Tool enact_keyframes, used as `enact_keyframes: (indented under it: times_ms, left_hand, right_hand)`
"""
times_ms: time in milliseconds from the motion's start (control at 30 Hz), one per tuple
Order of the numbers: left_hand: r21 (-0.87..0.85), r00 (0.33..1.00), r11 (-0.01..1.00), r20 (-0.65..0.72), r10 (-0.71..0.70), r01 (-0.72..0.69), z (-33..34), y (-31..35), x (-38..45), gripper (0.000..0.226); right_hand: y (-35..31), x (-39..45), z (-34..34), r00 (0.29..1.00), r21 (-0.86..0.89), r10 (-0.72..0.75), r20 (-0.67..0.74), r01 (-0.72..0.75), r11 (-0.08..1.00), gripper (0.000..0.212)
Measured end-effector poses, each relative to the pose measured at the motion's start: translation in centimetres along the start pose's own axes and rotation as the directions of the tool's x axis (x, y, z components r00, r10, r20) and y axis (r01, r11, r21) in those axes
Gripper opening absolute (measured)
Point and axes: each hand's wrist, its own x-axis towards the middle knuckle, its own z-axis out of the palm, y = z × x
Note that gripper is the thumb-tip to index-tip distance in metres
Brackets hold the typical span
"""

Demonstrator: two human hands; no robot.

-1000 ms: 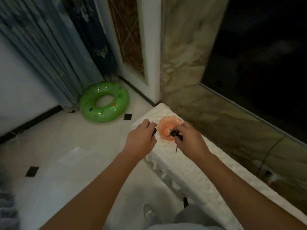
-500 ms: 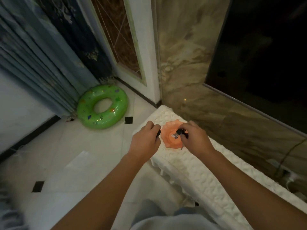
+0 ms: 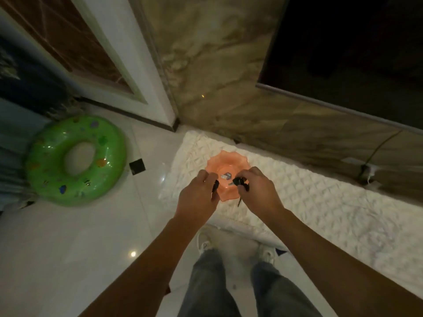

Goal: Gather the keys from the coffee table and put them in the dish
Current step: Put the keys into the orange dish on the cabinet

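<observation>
Orange dish [image 3: 229,163] with scalloped rim, set on the white quilted cover [image 3: 320,202] of a low surface against the marble wall [image 3: 217,76]. Inside the dish, at its centre, one small silvery piece [image 3: 226,175], probably a key, though too blurred to be sure.

Right hand [image 3: 258,191] over the dish's near right edge, fingers curled tight round black-headed keys [image 3: 239,181]; a metal blade pointing toward the dish centre, another thin blade [image 3: 239,202] hanging down below the palm, over the cover.

Left hand [image 3: 199,197] at the dish's near left edge, fingers closed on a dark object [image 3: 215,186], seemingly another key head, only a sliver visible between thumb and fingers.

Both hands close together, the dish partly hidden beneath them.

On the pale tiled floor [image 3: 80,248] to the left, well apart from the dish: a green inflatable swim ring [image 3: 75,161], lying flat near a curtain. Below the hands, grey trousers [image 3: 210,282] and light shoes [image 3: 206,241] standing just beside the covered surface
</observation>
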Motion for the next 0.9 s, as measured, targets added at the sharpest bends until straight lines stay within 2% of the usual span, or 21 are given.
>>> enact_keyframes:
  times_ms: [100, 267, 367, 533, 733, 900]
  left_hand:
    - [-0.017, 0.999, 1.000, 0.047, 0.023, -0.022, 3.3, -2.9, 2.3, 0.026]
    - [-0.037, 0.990, 0.999, 0.139, 0.027, -0.022, 10.9, -6.6, 4.7, 0.025]
    - [-0.015, 0.984, 0.999, 0.175, 0.032, -0.030, 15.7, -8.7, 5.8, 0.029]
    - [0.022, 0.984, 0.997, 0.160, 0.076, -0.080, 21.7, -11.5, 7.6, 0.026]
    - [0.160, 0.978, 0.978, 0.184, 0.102, -0.132, 23.9, -11.8, 9.0, 0.029]
    - [0.175, 0.968, 0.967, 0.203, 0.149, -0.185, 23.9, -10.6, 10.5, 0.031]
  right_hand:
    - [1.8, 2.0, 4.3, 0.991, 0.034, 0.119, -0.060, -0.117, 0.993, 0.020]
    - [6.7, 4.9, 11.0, 0.967, 0.063, 0.231, -0.106, -0.225, 0.972, 0.018]
    - [10.1, 6.7, 14.4, 0.960, 0.067, 0.243, -0.138, -0.235, 0.970, 0.019]
    - [14.7, 9.0, 18.3, 0.960, 0.099, 0.219, -0.174, -0.204, 0.974, 0.017]
    - [17.5, 9.2, 19.9, 0.961, 0.098, 0.265, -0.080, -0.257, 0.961, 0.017]
    - [18.0, 8.9, 19.5, 0.956, 0.121, 0.279, -0.093, -0.267, 0.956, 0.017]
